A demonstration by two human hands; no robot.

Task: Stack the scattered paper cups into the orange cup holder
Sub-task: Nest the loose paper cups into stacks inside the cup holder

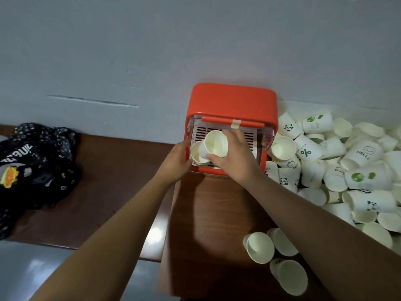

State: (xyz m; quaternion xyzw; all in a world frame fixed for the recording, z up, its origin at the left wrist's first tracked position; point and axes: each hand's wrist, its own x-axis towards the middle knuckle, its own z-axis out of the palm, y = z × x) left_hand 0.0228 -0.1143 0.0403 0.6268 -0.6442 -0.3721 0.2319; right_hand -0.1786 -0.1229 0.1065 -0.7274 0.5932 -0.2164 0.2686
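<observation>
The orange cup holder (pixel 233 101) stands on the brown table against the wall, its front open over a white slotted tray. My right hand (pixel 235 158) grips a white paper cup (pixel 216 143) by its rim and side, tilted, above the tray. A second white cup (pixel 198 155) stands in the tray's left front corner, just under the held one. My left hand (pixel 175 159) grips the holder's left front edge beside that cup. A big heap of scattered paper cups (pixel 347 166) lies right of the holder.
Three loose cups (pixel 277 257) lie on their sides near the table's front right, below my right forearm. A dark patterned cloth (pixel 36 164) lies on the table at far left. A grey wall (pixel 152 51) runs behind everything. The brown tabletop (pixel 206 209) shows between my arms.
</observation>
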